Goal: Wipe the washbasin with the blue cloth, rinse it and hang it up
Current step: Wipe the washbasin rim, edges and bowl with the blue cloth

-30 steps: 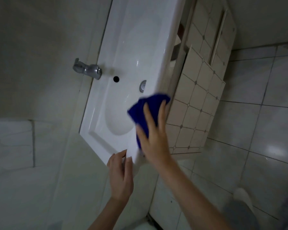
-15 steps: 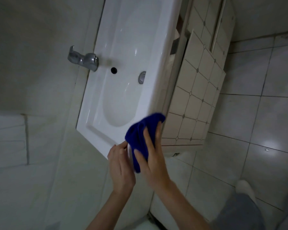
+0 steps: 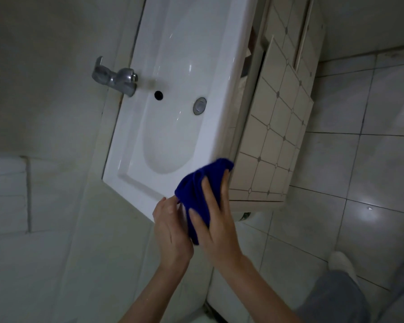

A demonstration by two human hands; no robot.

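The white washbasin (image 3: 135,173) runs from the top middle down to the centre, with a round drain (image 3: 199,106) and a dark overflow hole (image 3: 158,95). The blue cloth (image 3: 196,190) lies bunched over the basin's near right corner. My right hand (image 3: 216,220) presses flat on the cloth with fingers spread. My left hand (image 3: 170,226) is beside it at the basin's front edge, its fingertips pinching the cloth's left edge.
A chrome tap (image 3: 117,78) sticks out of the wall left of the basin. Below the basin's right side stands a tiled cabinet (image 3: 275,136) with its door ajar. Pale floor tiles (image 3: 359,173) spread to the right, with my leg and shoe (image 3: 341,266) at bottom right.
My right hand slid the cloth along the basin's right rim toward the near corner. My left hand rose from the front edge to touch the cloth.
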